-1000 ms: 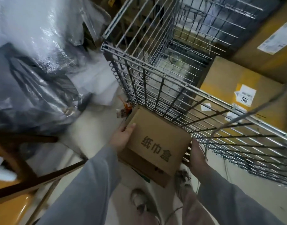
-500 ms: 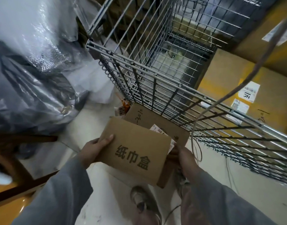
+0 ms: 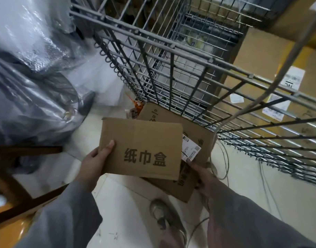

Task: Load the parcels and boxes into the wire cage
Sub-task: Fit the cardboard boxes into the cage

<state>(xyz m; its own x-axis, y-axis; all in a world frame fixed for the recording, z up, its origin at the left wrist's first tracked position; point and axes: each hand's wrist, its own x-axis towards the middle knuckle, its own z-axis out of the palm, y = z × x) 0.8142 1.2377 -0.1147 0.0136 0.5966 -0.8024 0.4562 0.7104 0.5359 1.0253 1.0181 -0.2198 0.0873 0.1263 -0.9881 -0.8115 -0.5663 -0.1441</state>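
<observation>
I hold a small flat cardboard box [image 3: 141,147] printed with black characters, low in front of the wire cage [image 3: 171,45]. My left hand [image 3: 94,163] grips its left edge, thumb on top. Under it lies a second cardboard box [image 3: 194,131] with a white label, leaning at the foot of the cage. My right hand [image 3: 202,176] grips that second box's right edge, thumb on the label. The cage's near rim stands above both boxes.
A large cardboard box [image 3: 261,68] with labels shows through the cage wires at right. Plastic-wrapped bundles [image 3: 28,86] crowd the left. A wooden frame [image 3: 19,153] sits at lower left. Loose cables [image 3: 225,158] trail on the floor; my shoe [image 3: 160,212] is below.
The printed box has come up and toward me off the second box, which is now uncovered. My right hand has shifted onto the second box's edge.
</observation>
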